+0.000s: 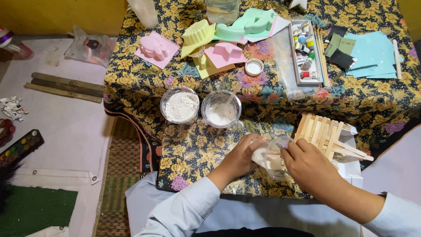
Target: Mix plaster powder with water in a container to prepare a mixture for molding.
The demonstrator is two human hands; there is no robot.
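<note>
My left hand (240,156) grips the side of a clear plastic cup (272,159) holding white paste, tilted near the table's front edge. From the right, my right hand (308,166) holds a thin wooden stick in that cup; most of the stick is hidden. Just beyond stand two clear bowls: one (180,105) full of white powder, one (220,109) with some white powder and a stick resting in it. To the right of my hands lies a small rack of wooden sticks (326,133) on a white box.
Pastel silicone moulds (228,33) on coloured cards sit at the table's far side, with a small white lid (254,67), a tray of paint tubes (305,52) and light blue and dark papers (372,55). A paint palette (19,147) and wooden slats (66,87) lie on the floor, left.
</note>
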